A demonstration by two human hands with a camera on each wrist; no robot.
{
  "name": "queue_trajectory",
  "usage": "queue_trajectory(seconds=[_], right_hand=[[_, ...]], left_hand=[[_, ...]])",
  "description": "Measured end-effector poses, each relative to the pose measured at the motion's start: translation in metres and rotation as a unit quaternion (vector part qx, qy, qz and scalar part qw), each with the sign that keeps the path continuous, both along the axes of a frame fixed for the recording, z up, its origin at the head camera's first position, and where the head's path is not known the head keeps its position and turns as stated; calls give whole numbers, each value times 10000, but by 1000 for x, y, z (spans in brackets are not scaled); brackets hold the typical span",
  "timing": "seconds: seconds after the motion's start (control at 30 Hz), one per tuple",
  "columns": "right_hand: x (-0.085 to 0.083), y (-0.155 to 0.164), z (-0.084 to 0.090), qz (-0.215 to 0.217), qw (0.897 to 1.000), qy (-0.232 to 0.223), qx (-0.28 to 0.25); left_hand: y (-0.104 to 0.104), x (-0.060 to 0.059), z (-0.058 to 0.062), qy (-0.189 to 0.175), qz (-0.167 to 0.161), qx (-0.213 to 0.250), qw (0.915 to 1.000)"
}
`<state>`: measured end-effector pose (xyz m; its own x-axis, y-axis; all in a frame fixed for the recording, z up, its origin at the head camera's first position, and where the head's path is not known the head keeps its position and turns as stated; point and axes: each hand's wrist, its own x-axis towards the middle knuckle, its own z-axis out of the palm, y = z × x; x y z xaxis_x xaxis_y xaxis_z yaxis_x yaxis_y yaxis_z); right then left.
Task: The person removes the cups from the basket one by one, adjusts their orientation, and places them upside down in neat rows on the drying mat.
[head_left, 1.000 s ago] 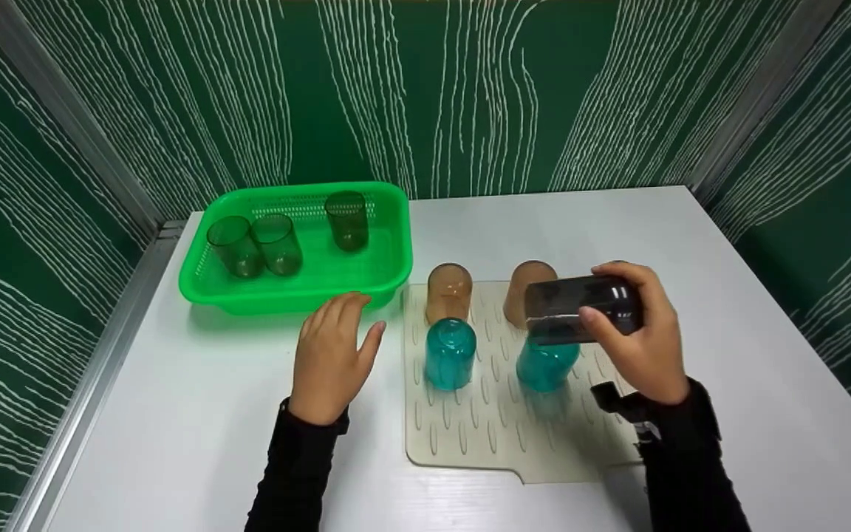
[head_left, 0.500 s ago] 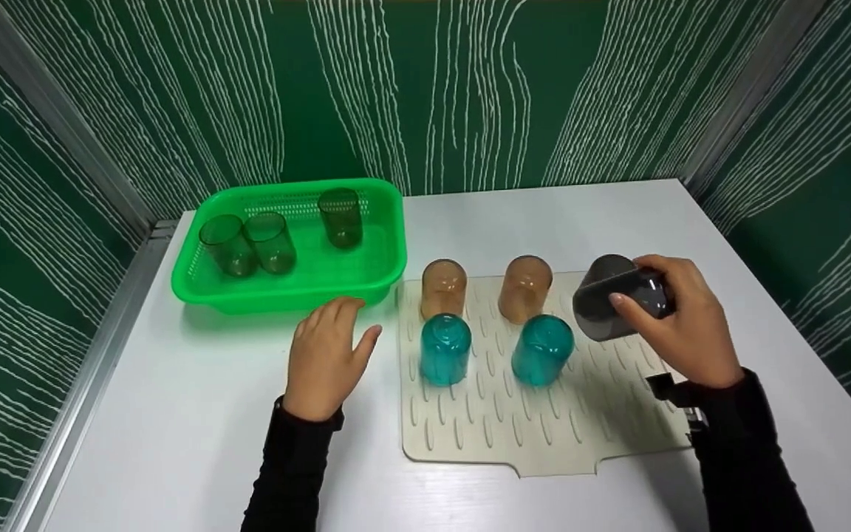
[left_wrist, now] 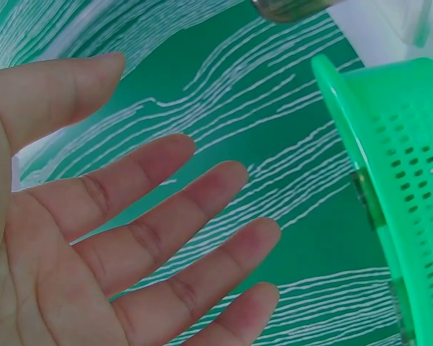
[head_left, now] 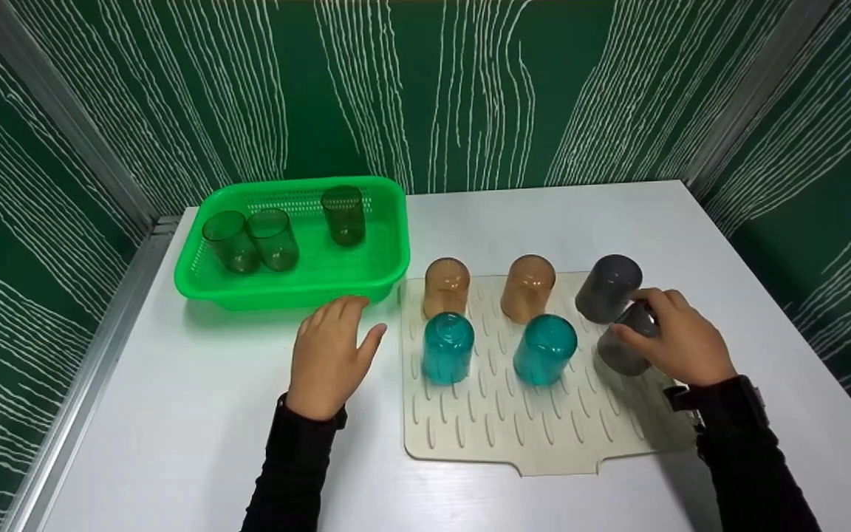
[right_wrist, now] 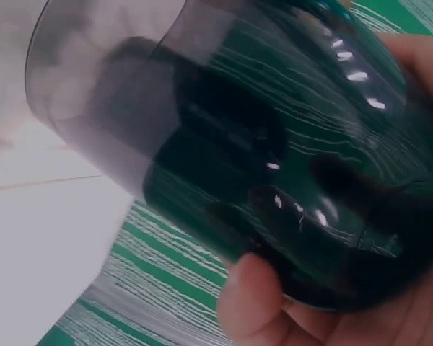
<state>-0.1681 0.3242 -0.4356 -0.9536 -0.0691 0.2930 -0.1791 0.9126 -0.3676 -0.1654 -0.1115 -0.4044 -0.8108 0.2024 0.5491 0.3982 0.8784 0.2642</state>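
Fingers [head_left: 660, 299] of the right hand [head_left: 695, 343] grip an upturned grey glass [head_left: 621, 353] on or just over the mat [head_left: 558, 457] below them, probably setting it down; next calls for a level, gentle release. The left hand [head_left: 328, 362], loosely spread, holds nothing near the basket [head_left: 278, 297].

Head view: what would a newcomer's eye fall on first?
Probably the bright green basket at the back left, holding three dark glasses. Next, two turquoise glasses stand upside down on the beige mat, in front of two amber glasses. At the mat's right side, the right grip holds a grey glass.
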Motion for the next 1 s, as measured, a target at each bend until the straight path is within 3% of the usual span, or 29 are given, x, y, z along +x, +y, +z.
queue_trajectory(seconds=[0.3, 0.53, 0.73, 1.0], right_hand=[[-8, 2, -15, -101, 9992, -397, 14], [-10, 1, -20, -125, 9988, -458, 85], [-10, -1, -23, -121, 9991, -349, 200], [-9, -4, -27, -298, 9974, 210, 629]], left_hand=[[0, 1, 0, -65, 7, 0, 10000], [0, 0, -1, -7, 11, 1, 10000], [-1, 0, -2, -27, 53, -23, 10000], [0, 0, -1, -6, 18, 44, 10000]])
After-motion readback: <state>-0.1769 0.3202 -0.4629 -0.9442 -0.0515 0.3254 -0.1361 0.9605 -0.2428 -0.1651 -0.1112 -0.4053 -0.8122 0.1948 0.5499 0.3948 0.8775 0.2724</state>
